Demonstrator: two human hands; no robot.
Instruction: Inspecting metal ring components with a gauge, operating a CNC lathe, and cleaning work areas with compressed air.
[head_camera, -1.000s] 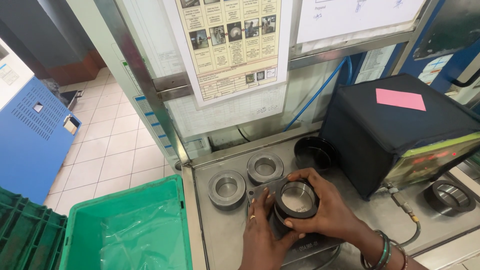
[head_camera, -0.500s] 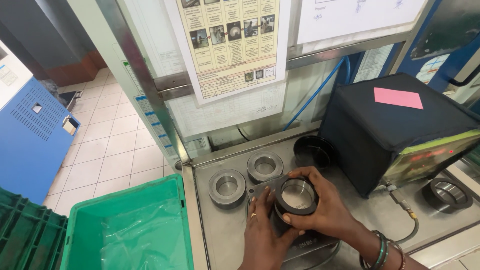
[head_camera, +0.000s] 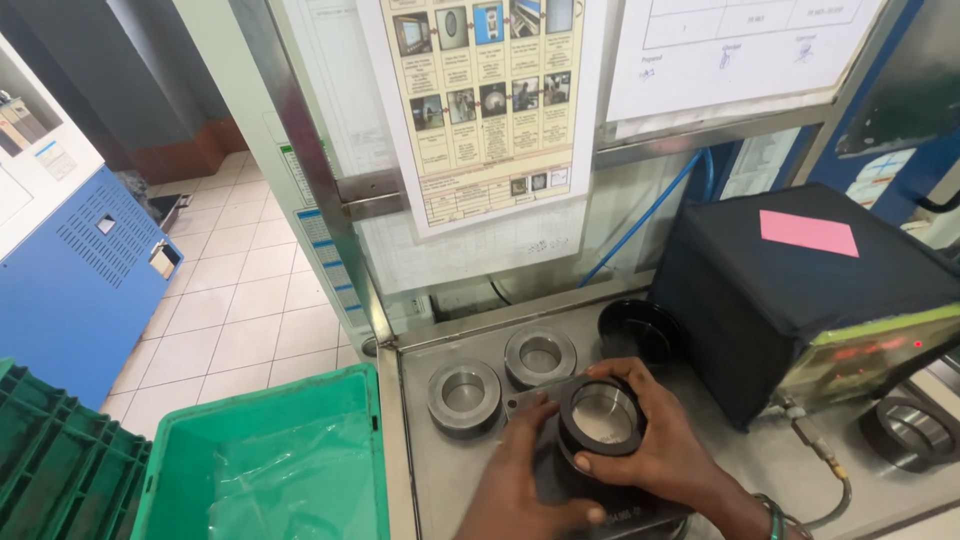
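Observation:
My right hand (head_camera: 670, 450) grips a dark metal ring (head_camera: 600, 415), fingers wrapped round its rim, holding it over a dark flat fixture (head_camera: 560, 470) on the steel bench (head_camera: 430, 470). My left hand (head_camera: 520, 480) rests against the fixture and touches the ring's left side. Two grey steel rings stand on the bench behind: one at the left (head_camera: 464, 395), one further back (head_camera: 540, 356). A black ring (head_camera: 640, 330) lies at the back beside the black box.
A black box (head_camera: 800, 290) with a pink label stands at the right, a cable and another ring (head_camera: 910, 430) beside it. A green crate (head_camera: 270, 460) with a plastic liner sits left of the bench. A blue cabinet (head_camera: 70, 280) stands far left. Paper sheets hang above.
Both hands with the dark ring have stayed over the fixture; the ring has shifted slightly and the left fingers have moved up against its side.

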